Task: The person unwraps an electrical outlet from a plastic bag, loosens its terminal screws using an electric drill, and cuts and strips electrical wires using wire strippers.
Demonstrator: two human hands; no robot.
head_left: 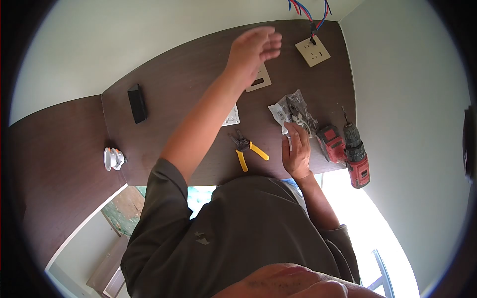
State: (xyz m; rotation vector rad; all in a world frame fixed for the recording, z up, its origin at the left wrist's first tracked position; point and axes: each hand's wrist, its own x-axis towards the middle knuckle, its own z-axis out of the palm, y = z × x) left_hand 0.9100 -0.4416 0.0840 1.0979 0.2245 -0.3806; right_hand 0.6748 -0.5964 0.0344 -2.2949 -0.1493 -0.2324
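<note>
My left hand (254, 48) is raised over the brown board, its fingers loosely bent and a little apart, slightly blurred, with nothing visible in them. Below it lies a beige socket plate (263, 78), partly covered by the hand and wrist. My right hand (297, 151) has thumb and fingertips at the near edge of a clear plastic bag (298, 110) with small dark and metal parts inside. Yellow-handled pliers (243, 145) lie left of that hand. A white plate (232, 117) shows partly from behind my left forearm.
A red and black cordless drill (355, 151) lies at the right edge, near the wall. Red and blue wires (313, 25) run to another beige socket plate (314, 52). A black box (137, 103) and white round fittings (114, 159) are on the left.
</note>
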